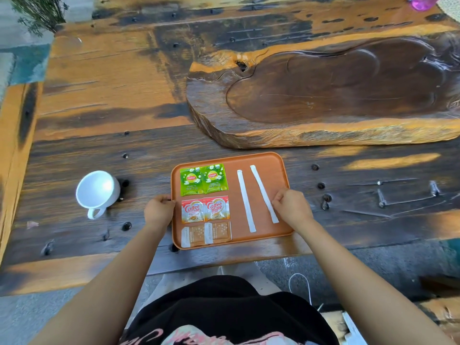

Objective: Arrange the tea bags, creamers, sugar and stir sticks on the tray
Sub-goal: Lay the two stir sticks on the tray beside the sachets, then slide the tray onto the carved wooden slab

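An orange tray (271,163) lies near the table's front edge. On its left side sit two green tea bags (203,179), below them two red-and-white creamer packets (205,209), and below those two brown sugar packets (206,234). Two white wrapped stir sticks (246,200) lie lengthwise on the right half, the right one slanted. My left hand (159,210) grips the tray's left rim. My right hand (292,207) is closed at the tray's right rim, over the lower end of the right stir stick.
A white cup (97,190) lies tipped on its side left of the tray. A large carved wooden slab (323,95) fills the table behind and to the right. A pink bottle (422,2) stands at the far right corner.
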A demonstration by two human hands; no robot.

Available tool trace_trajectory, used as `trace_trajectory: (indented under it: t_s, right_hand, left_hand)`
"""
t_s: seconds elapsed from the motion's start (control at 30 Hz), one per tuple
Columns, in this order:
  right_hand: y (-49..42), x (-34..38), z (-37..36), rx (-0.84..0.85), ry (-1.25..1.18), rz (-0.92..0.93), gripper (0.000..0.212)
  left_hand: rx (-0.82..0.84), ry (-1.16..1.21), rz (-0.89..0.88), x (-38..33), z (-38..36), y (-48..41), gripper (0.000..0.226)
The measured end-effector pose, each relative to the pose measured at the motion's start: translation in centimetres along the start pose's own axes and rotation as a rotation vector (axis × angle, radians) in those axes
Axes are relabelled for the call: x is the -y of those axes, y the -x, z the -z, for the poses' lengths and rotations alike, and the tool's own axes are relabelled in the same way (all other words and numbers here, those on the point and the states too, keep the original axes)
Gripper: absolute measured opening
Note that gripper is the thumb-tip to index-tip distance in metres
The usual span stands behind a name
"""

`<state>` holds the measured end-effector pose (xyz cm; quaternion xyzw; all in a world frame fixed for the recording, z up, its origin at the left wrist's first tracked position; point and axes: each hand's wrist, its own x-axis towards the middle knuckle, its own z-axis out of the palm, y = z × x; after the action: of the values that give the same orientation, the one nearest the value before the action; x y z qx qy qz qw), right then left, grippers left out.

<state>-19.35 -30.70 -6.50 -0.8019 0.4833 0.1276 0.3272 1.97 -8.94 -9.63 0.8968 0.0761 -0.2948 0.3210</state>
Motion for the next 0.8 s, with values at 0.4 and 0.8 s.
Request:
trace_trajectory:
  t_s: [0.4,0.8]
  right_hand:
    - [-2.1,-2.1,1.8,-0.016,-0.205,-0.131,0.009]
    - [-0.6,-0.8,0.2,-0.124,-0.425,-0.26,0.013]
  left_hand:
    - [0.105,0.124,0.061,-0.2,0.8,-0.4,0.011]
    - [0.236,0.29,0.066,-0.8,3.4,-1.0,0.019]
